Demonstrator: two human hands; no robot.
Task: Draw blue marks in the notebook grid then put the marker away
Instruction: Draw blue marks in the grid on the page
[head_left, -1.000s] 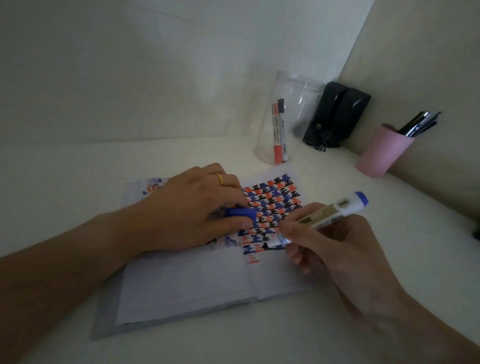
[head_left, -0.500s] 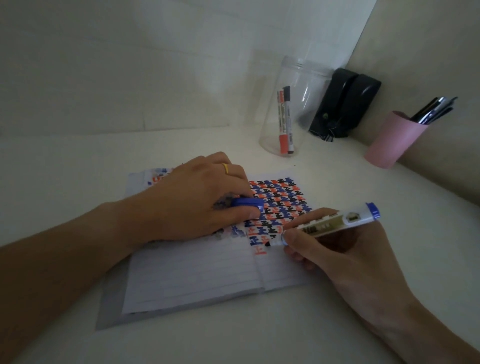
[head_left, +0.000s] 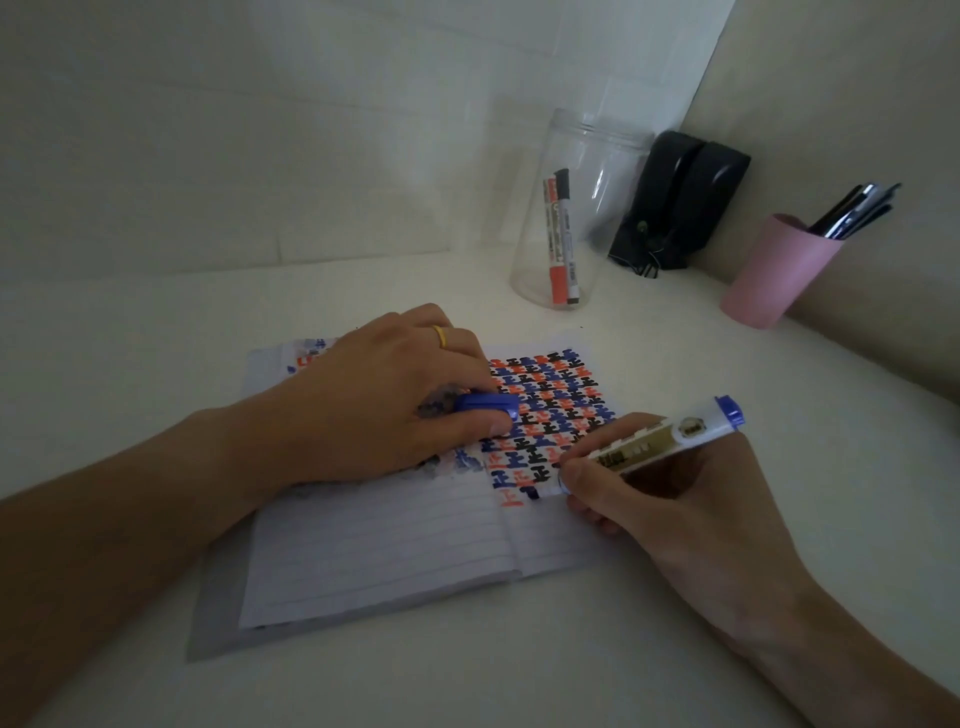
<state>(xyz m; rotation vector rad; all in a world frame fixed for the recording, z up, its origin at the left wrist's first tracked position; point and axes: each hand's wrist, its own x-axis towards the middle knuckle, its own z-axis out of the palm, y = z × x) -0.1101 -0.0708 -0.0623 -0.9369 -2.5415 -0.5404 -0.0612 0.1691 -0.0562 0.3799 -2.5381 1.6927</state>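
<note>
At centre left our left hand (head_left: 384, 395) presses flat on the open notebook (head_left: 395, 540), fingers curled around the blue cap (head_left: 488, 404) and hiding part of the grid. At centre right our right hand (head_left: 670, 499) pinches the marker (head_left: 649, 447), tip on the page. Behind, upper right: a clear jar (head_left: 576, 208) holding markers, a black case (head_left: 680, 202), a pink cup (head_left: 774, 270).

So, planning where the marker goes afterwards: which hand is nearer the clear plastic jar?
Left. The left hand lies on the notebook below the clear plastic jar; the right hand sits lower.
</note>
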